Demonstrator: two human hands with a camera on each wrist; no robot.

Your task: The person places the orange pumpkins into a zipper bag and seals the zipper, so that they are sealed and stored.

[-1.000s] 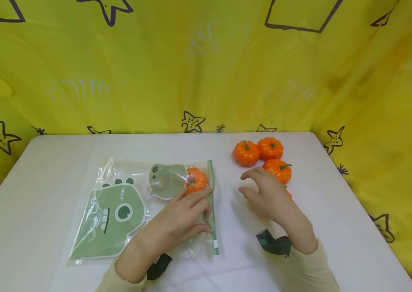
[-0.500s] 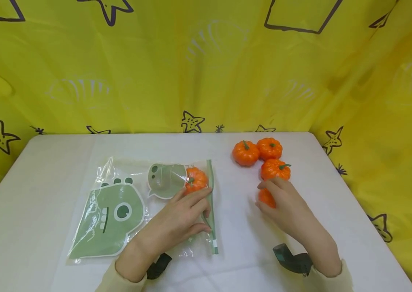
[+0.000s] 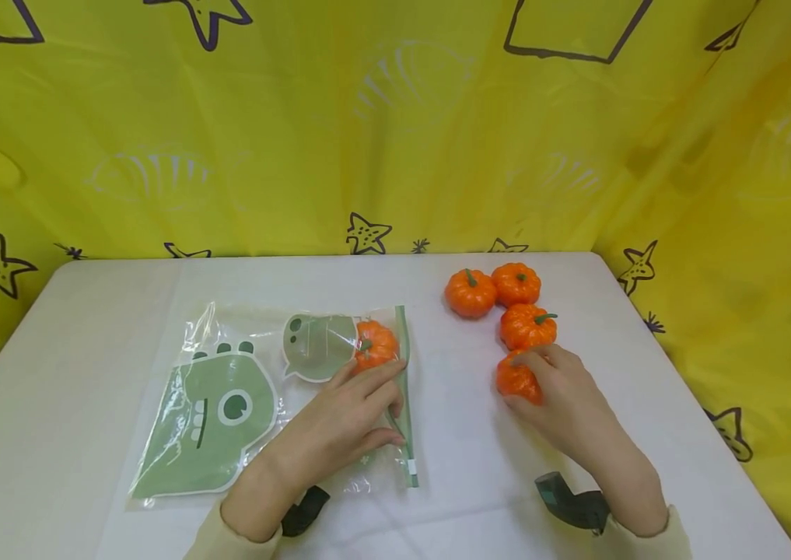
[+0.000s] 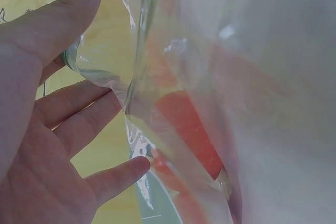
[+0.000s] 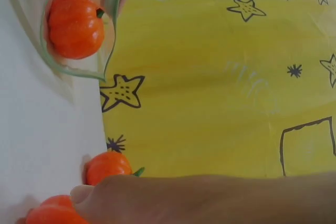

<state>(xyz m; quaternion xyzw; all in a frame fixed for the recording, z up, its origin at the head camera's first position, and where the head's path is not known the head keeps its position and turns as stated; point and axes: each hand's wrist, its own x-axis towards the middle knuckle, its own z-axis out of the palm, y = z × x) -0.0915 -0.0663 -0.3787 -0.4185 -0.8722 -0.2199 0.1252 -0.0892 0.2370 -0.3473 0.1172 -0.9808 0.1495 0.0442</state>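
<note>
Here we are, right hand (image 3: 565,397) gripping the front pumpkin (image 3: 516,379), nearer the right edge of the bench (image 3: 461,474); leftward lies the zip bag (image 3: 265,398), mouth facing that pumpkin, our left hand (image 3: 351,416) spreading it with extended fingers.

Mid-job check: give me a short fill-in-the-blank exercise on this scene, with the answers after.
1. Counting the one that the right hand grips, the head view shows ____ orange pumpkins outside the bag.
2. The bag's edge strip is coloured ____.
3. The left hand touches the ____, not the loose pumpkins.
4. The backdrop behind the white table is ____.

Missing words: four; green; bag; yellow.
</note>
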